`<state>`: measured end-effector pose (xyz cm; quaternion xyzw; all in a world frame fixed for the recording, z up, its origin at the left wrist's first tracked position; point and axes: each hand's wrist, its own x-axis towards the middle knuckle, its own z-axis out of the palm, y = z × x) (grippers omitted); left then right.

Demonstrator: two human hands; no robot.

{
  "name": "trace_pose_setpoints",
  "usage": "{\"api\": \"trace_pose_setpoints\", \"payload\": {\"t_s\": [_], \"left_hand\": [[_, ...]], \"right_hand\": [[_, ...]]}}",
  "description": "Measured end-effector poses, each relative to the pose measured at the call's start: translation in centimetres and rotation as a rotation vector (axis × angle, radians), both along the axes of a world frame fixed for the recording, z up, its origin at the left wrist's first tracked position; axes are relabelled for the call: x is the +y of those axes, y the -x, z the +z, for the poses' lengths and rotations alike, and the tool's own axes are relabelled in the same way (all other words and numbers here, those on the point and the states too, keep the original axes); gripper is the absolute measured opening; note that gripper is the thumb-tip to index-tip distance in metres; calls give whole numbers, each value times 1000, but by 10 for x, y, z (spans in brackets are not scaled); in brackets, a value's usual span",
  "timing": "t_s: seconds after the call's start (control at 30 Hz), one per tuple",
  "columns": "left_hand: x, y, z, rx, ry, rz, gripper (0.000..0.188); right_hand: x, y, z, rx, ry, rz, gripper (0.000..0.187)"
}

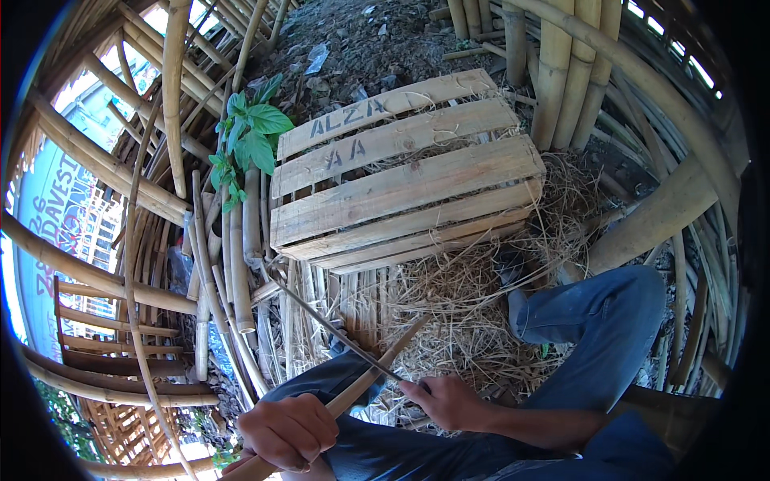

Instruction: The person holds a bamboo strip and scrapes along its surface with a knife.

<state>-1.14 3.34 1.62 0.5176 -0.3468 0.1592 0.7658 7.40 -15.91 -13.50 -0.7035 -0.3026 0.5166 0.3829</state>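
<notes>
My left hand [290, 433], low in the picture, is closed round a pale bamboo strip [359, 389]. The strip slants up to the right and tapers to a point above the loose straw. My right hand [453, 405] grips the dark handle of a long, thin knife [325, 322]. Its narrow blade reaches up and to the left and crosses the strip beyond my left fist. Whether the edge bites into the bamboo I cannot tell. My legs in blue jeans [597, 321] are bent on both sides of the work.
A slatted wooden crate [409, 190] with dark lettering stands ahead on straw and shavings [445, 309]. Bamboo poles [241, 264] lie at the left beside a leafy green plant [257, 132]. Thick bamboo posts [573, 76] rise at the right. A bamboo frame [120, 276] borders the left side.
</notes>
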Motion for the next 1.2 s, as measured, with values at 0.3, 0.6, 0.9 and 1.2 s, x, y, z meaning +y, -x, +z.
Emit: {"api": "trace_pose_setpoints", "payload": {"t_s": [0.3,0.6,0.9,1.2], "left_hand": [[2,-3,7,38,-87,-91,60],[0,-3,3,20,-88,-103,66],[5,-1,4,22,-99,-73,62],[1,-6,2,23,-30,-62,54]], "right_hand": [[-3,1,-4,-26,96,9,73],[-3,0,-1,-7,169,-50,71],[1,8,-11,47,98,-132,71],[3,10,-10,15,104,-100,73]]}}
